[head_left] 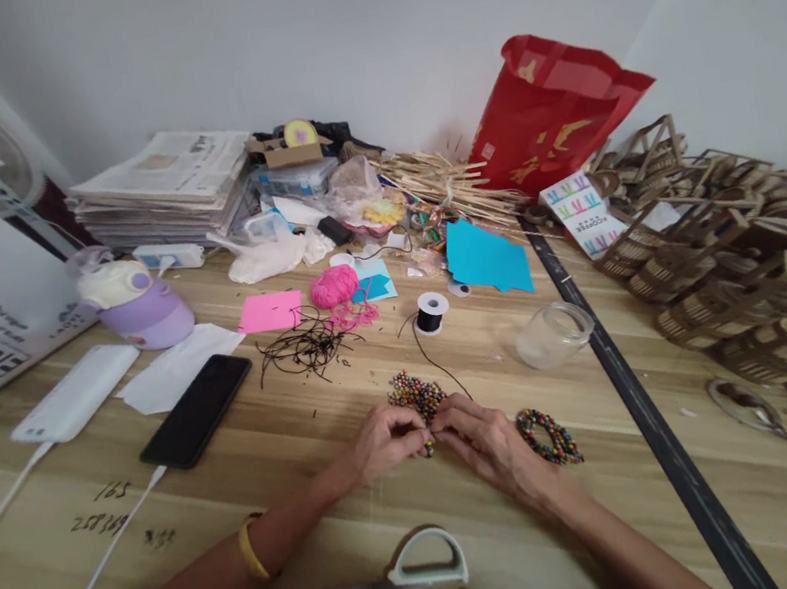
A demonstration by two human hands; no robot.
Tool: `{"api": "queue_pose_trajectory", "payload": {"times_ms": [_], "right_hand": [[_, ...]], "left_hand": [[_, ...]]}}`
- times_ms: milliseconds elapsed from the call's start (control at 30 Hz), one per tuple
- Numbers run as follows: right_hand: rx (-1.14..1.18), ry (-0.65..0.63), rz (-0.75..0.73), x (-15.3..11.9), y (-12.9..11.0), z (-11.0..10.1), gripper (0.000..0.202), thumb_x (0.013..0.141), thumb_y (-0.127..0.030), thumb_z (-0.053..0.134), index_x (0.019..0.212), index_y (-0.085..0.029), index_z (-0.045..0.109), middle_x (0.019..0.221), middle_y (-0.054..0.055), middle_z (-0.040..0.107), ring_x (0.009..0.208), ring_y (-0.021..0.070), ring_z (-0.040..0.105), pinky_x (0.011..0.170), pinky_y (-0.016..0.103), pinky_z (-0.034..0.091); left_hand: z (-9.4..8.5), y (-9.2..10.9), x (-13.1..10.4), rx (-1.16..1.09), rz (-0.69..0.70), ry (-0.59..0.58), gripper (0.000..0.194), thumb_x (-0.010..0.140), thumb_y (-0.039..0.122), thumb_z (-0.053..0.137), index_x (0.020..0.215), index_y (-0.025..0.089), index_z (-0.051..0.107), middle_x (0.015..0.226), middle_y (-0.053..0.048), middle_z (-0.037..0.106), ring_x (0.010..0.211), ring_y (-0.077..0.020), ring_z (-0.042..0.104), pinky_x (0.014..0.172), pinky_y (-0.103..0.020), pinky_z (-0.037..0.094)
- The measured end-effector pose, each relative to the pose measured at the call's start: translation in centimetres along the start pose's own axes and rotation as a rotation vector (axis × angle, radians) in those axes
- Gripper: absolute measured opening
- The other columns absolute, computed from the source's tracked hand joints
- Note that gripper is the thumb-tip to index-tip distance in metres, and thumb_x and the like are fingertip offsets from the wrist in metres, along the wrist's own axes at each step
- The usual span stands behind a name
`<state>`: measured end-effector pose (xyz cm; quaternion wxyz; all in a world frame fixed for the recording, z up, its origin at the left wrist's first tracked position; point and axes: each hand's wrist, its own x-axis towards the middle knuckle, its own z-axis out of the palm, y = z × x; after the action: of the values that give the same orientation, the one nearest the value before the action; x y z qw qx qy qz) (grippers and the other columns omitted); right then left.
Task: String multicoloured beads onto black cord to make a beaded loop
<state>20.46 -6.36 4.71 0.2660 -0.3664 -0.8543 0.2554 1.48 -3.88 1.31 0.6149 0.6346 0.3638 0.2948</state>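
My left hand (389, 439) is closed in a pinch, with a few small coloured beads (429, 448) showing at its fingertips. Close against it, my right hand (492, 442) also pinches; whatever lies between its fingers is too small to make out. Just beyond the fingertips lies a heap of multicoloured beads (415, 392). To the right of my right hand rests a coiled beaded bracelet (547, 437). Black cord runs from a white spool (431, 312) toward the back of my right hand. Scissors (414, 580) with pale handles lie near the table's front edge.
Cut black cords (303, 343), pink yarn (333, 287) and a glass jar (554, 335) lie farther back. On the left are a phone (197, 410), a white power bank (76, 393) and a purple cup (145, 313). Woven baskets (732, 275) crowd the right, near a red bag (552, 114).
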Motion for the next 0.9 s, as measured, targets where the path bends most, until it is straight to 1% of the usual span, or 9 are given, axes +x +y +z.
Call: {"api": "queue_pose_trajectory", "payload": {"times_ms": [133,267,467,600,767,900], "right_hand": [[-0.008,-0.014,-0.021,0.0,-0.1,0.2,0.015,0.095,-0.017,0.043,0.091,-0.018,0.057,0.088,0.007,0.06,0.077,0.0155,0.06,0.068,0.025,0.048],[0.0,-0.028,-0.012,-0.1,-0.2,0.3,0.014,0.094,-0.015,0.043,0.091,-0.018,0.056,0.089,0.007,0.059,0.077,0.015,0.059,0.068,0.025,0.047],[0.063,-0.001,0.027,-0.2,-0.1,0.3,0.011,0.093,-0.013,0.045,0.089,-0.018,0.054,0.088,0.006,0.058,0.076,0.0151,0.057,0.069,0.025,0.045],[0.116,0.034,0.033,-0.2,0.2,0.2,0.008,0.091,-0.014,0.047,0.089,-0.018,0.054,0.085,0.005,0.057,0.076,0.0153,0.056,0.068,0.025,0.044],[0.155,0.032,0.089,-0.2,0.4,0.2,0.008,0.09,-0.015,0.049,0.086,-0.018,0.055,0.081,0.004,0.056,0.072,0.0144,0.054,0.064,0.024,0.043],[0.18,0.035,0.112,-0.2,0.3,0.2,0.006,0.089,-0.016,0.051,0.085,-0.018,0.055,0.08,0.003,0.056,0.071,0.0139,0.054,0.063,0.024,0.042]], "left_hand": [[0.0,-0.1,-0.1,-0.032,-0.005,0.016,0.022,0.073,0.031,0.063,0.066,0.01,0.062,0.056,-0.002,0.06,0.052,-0.0102,0.055,0.052,-0.02,0.044],[-0.1,-0.1,-0.2,-0.087,-0.017,0.009,0.02,0.072,0.03,0.066,0.071,0.01,0.06,0.059,-0.001,0.061,0.055,-0.0096,0.055,0.054,-0.02,0.044],[-0.5,-0.3,0.0,-0.176,-0.046,-0.025,0.03,0.074,0.04,0.067,0.076,0.011,0.058,0.066,-0.004,0.065,0.058,-0.0108,0.059,0.057,-0.022,0.048],[-0.8,0.1,0.1,-0.127,-0.04,-0.029,0.03,0.074,0.04,0.068,0.074,0.011,0.059,0.065,-0.003,0.063,0.059,-0.0105,0.058,0.058,-0.022,0.047],[-1.0,0.6,0.0,0.017,0.072,0.026,0.022,0.07,0.031,0.071,0.068,0.011,0.062,0.068,-0.003,0.061,0.061,-0.0107,0.056,0.058,-0.021,0.044],[-0.9,0.9,0.0,0.036,0.042,0.04,0.018,0.07,0.027,0.069,0.069,0.011,0.062,0.067,-0.003,0.061,0.06,-0.0113,0.057,0.057,-0.021,0.043]]}}
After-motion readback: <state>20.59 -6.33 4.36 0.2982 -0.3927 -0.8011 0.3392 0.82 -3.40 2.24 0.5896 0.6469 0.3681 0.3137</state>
